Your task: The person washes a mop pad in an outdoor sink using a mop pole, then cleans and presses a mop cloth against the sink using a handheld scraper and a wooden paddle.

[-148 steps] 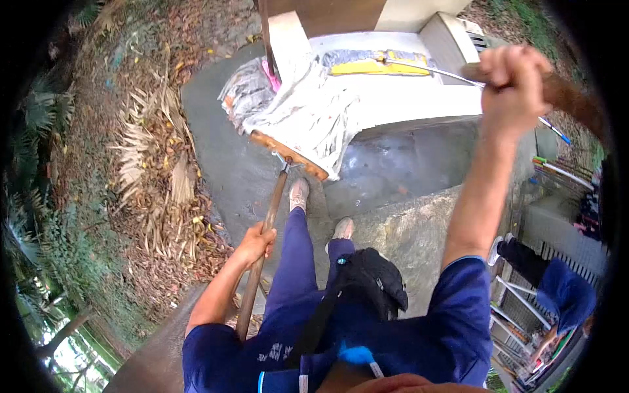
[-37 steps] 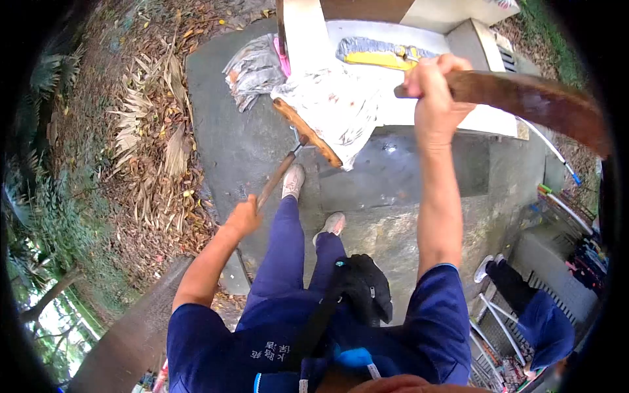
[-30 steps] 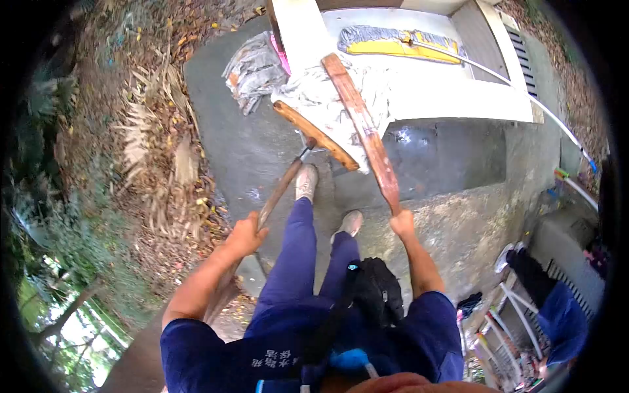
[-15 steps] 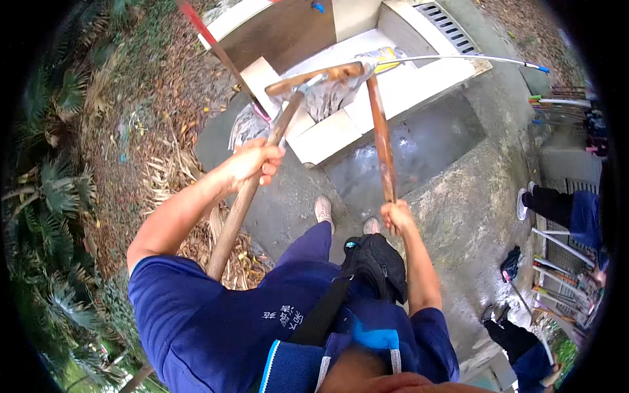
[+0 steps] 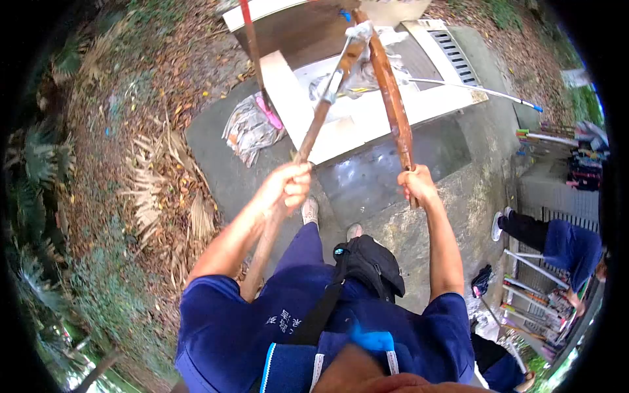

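Observation:
My left hand (image 5: 286, 188) is wrapped round the wooden handle of a mop (image 5: 313, 131), whose head is raised over the white-edged basin (image 5: 341, 141). Pale, wet cloth strands hang at the mop's far end, partly hidden. My right hand (image 5: 417, 184) grips the lower end of a reddish-brown wooden stick (image 5: 393, 108). The stick's far end meets or crosses the mop head; which of the two cannot be made out. Another grey mop head (image 5: 252, 133) with a pink clip lies on the ground left of the basin.
A white pole (image 5: 485, 89) reaches rightward from the basin, near a drain grate (image 5: 454, 56). At the right, a co-worker in dark clothes (image 5: 569, 245) is beside several poles. Another person (image 5: 501, 367) is at the lower right. Dry leaves (image 5: 147, 196) cover the left ground.
The mop has risen off the basin's near edge and its head has turned towards the stick. The stick has swung from the far right to upright before me, and my view has shifted.

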A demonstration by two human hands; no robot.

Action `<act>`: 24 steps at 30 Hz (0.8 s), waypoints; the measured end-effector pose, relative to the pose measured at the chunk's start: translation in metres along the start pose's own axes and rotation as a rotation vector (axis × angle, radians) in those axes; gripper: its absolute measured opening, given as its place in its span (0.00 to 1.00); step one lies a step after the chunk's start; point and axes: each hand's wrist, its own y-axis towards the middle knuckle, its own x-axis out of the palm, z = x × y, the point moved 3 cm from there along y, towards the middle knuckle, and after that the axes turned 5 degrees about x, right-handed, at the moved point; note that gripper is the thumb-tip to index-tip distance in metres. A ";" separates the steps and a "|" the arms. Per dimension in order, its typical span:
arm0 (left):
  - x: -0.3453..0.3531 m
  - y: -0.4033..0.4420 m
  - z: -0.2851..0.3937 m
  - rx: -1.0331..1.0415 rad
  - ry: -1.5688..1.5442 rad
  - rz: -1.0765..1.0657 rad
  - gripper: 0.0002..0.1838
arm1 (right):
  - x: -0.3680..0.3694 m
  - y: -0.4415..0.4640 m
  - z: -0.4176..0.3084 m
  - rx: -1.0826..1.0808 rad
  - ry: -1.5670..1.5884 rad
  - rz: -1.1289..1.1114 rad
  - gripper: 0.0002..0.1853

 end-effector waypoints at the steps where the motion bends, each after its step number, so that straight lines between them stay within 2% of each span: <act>1: -0.012 -0.010 -0.016 -0.019 -0.070 0.041 0.10 | 0.012 -0.003 0.006 0.011 -0.023 -0.003 0.04; 6: -0.077 -0.059 -0.109 -0.083 -0.760 0.018 0.11 | 0.089 0.024 0.109 0.179 -0.099 -0.201 0.05; 9: -0.156 -0.049 -0.135 -0.136 -0.654 0.166 0.12 | 0.117 0.027 0.147 0.249 -0.200 -0.282 0.06; 11: -0.220 -0.049 -0.146 -0.184 0.102 0.459 0.15 | 0.106 0.026 0.147 0.246 -0.292 -0.329 0.07; 13: -0.268 -0.050 -0.136 -0.282 0.930 0.533 0.19 | 0.070 0.009 0.114 0.023 -0.385 -0.271 0.08; 15: -0.284 -0.060 -0.123 -0.103 1.767 0.507 0.21 | 0.024 -0.014 0.050 -0.236 -0.421 -0.130 0.10; 17: -0.260 -0.072 -0.111 -0.189 1.793 0.573 0.20 | -0.020 -0.044 -0.025 -0.358 -0.357 0.047 0.13; 18: -0.253 -0.075 -0.105 -0.275 1.840 0.614 0.19 | -0.037 -0.047 -0.048 -0.594 -0.213 0.105 0.14; 20: -0.260 -0.071 -0.116 -0.231 1.842 0.593 0.18 | -0.047 -0.056 -0.101 -0.869 0.054 0.066 0.11; 21: -0.263 -0.065 -0.122 -0.185 1.854 0.565 0.16 | -0.034 -0.068 -0.134 -0.968 0.177 0.114 0.10; 23: -0.262 -0.052 -0.125 -0.252 1.824 0.639 0.16 | -0.011 -0.048 -0.180 -1.326 0.419 -0.131 0.12; 24: -0.263 -0.055 -0.124 -0.290 1.838 0.659 0.17 | 0.002 -0.026 -0.192 -1.385 0.603 -0.241 0.12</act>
